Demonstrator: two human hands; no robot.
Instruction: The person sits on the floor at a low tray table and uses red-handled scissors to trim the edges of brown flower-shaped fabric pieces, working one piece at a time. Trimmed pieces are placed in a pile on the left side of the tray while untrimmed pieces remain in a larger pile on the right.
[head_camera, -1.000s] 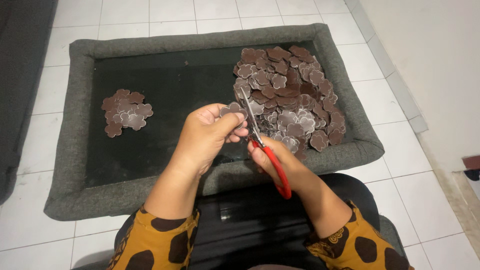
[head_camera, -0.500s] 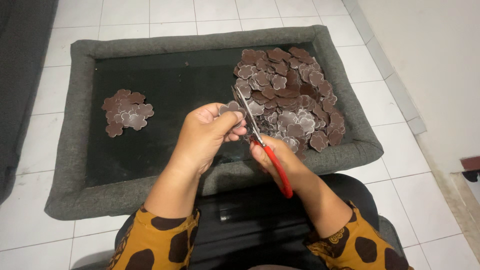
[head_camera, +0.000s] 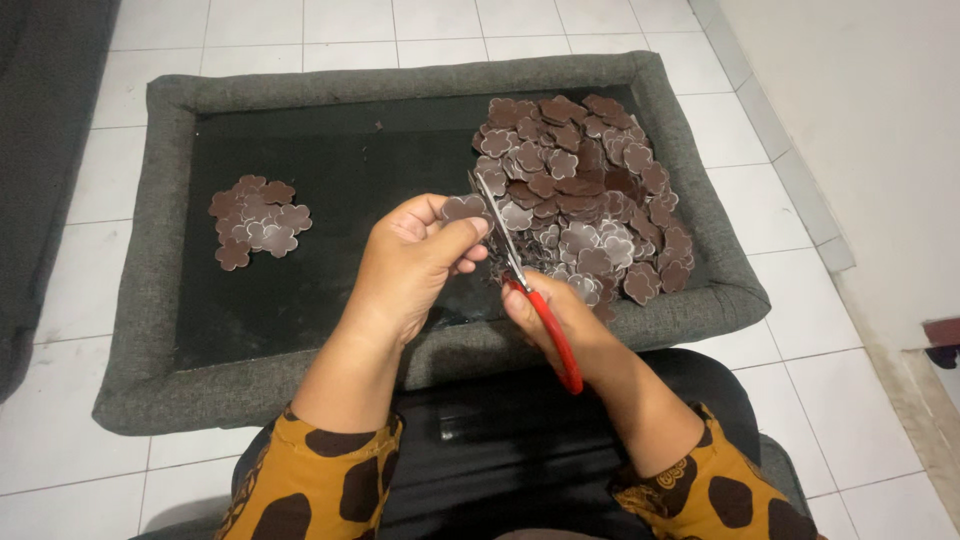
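Flower-shaped brown piece (head_camera: 463, 208) sits pinched between the thumb and fingers of the left hand (head_camera: 415, 265), held above the near middle of the dark grey padded tray (head_camera: 160, 390). Right hand (head_camera: 560, 315) is closed round the red-handled scissors (head_camera: 520, 270), blades slightly parted right beside that piece. Big heap of brown flower cutouts (head_camera: 590, 190) lies far right in the tray, small cluster (head_camera: 257, 220) over on the left.
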